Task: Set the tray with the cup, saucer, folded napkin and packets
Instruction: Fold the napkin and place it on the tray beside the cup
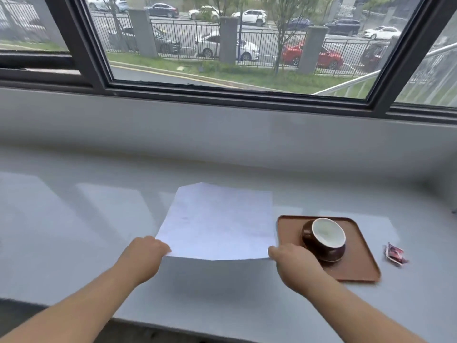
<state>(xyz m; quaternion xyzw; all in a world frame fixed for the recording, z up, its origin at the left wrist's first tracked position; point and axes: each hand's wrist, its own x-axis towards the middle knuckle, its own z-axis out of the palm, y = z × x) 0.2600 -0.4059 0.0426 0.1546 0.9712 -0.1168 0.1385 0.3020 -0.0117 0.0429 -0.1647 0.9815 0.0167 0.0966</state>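
We've got the left hand [146,251] and right hand [288,257] each in a closed grip on the napkin's [217,224] near corners, frame center – cup [324,237] on tray [358,258] lower right, packets [395,253] beside – uneven lift skews the fold.

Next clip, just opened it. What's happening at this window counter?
A person is holding a white napkin by its two near corners, the left hand on one and the right hand on the other, with the near edge lifted off the grey counter. It is not folded yet. To the right, a brown tray already carries a brown cup on what looks like a saucer. The packets lie on the counter, right of the tray.
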